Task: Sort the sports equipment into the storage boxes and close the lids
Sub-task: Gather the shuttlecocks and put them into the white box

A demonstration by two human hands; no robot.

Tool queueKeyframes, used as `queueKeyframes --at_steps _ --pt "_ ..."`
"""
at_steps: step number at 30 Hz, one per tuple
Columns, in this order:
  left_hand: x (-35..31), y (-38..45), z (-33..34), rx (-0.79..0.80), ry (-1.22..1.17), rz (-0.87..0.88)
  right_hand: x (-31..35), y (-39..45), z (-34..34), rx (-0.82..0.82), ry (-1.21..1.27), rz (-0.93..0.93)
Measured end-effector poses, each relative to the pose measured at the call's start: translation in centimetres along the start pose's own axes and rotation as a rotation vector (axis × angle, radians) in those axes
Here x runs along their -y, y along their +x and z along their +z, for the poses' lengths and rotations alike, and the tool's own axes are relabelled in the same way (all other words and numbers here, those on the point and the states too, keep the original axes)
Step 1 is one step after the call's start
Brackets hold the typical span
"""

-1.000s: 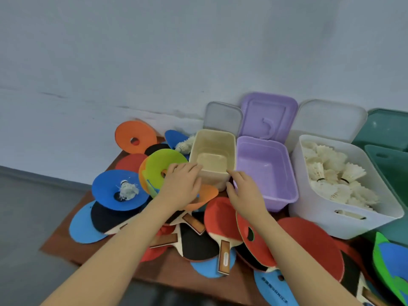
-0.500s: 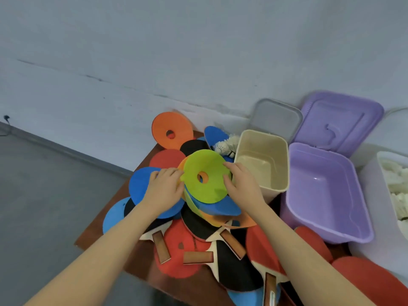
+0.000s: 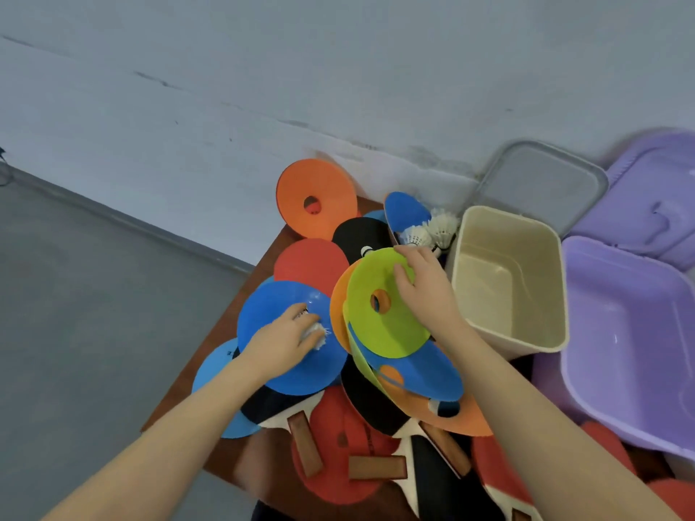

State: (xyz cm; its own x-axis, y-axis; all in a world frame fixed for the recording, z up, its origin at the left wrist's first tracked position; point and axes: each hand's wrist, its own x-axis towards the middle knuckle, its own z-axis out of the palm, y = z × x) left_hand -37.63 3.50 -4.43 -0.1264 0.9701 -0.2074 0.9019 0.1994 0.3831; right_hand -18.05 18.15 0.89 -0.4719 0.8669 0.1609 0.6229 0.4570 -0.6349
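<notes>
Head view, the only one: the left hand (image 3: pixel 280 342) lies on a round blue flat plastic disc cone (image 3: pixel 289 338), its fingers curled about a white feathered shuttlecock (image 3: pixel 315 332) that sits on the disc's middle. Whether the feathers are pinched or merely covered I cannot tell for sure, though the fingers look closed round them. The right hand (image 3: pixel 423 291) has its fingers spread over the upper edge of a lime-green flat disc cone with a centre hole (image 3: pixel 383 306), thumb side hidden; it seems to grip that rim.

I judge the shuttlecock very light and fragile: its feathers would crush or splay, so it is better held at the cork base, which the hand hides here. The discs look thin, smooth and bendy, light but slippery when stacked; a pinch at the rim or a finger through the hole should serve.

Under the green disc lie an orange disc (image 3: pixel 338 310) and another blue disc (image 3: pixel 425 370), overlapping loosely. Below are table-tennis bats with red and black rubber faces and wooden handles (image 3: pixel 357 456), stiff and flat, on a brown mat (image 3: pixel 210 355).

An empty cream plastic box (image 3: pixel 504 283) stands just right of the right hand, a lilac plastic box (image 3: pixel 624 344) beside it, both with lids off. Two more shuttlecocks (image 3: pixel 428 231) rest by the cream box.
</notes>
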Motion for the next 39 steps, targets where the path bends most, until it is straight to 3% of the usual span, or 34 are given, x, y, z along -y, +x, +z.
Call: queueKeyframes --at_steps 3,8,12,18,22,30,39 --pt "1.1 0.8 -0.6 -0.017 -0.096 0.086 0.3 0.2 1.1 -0.048 0.003 0.074" --pt "2.5 3.2 -3.9 -0.256 -0.102 0.300 0.7 1.7 2.4 -0.112 -0.030 0.172" --pt "3.1 7.0 -5.8 -0.244 -0.053 0.311 0.1 3.8 3.3 -0.149 -0.100 0.288" --pt "2.8 12.2 -6.1 -0.248 -0.043 0.386 -2.2 7.1 4.6 0.035 -0.192 0.535" --pt "2.3 15.3 -5.8 -0.265 -0.072 0.423 -2.7 8.7 5.1 0.072 -0.166 0.635" --pt "1.8 17.8 -5.8 -0.311 -0.154 0.438 -1.9 8.5 5.5 -0.086 -0.072 0.472" --pt "-1.1 16.1 -7.9 -0.476 -0.301 0.581 0.2 4.6 2.0 -0.435 -0.052 0.115"
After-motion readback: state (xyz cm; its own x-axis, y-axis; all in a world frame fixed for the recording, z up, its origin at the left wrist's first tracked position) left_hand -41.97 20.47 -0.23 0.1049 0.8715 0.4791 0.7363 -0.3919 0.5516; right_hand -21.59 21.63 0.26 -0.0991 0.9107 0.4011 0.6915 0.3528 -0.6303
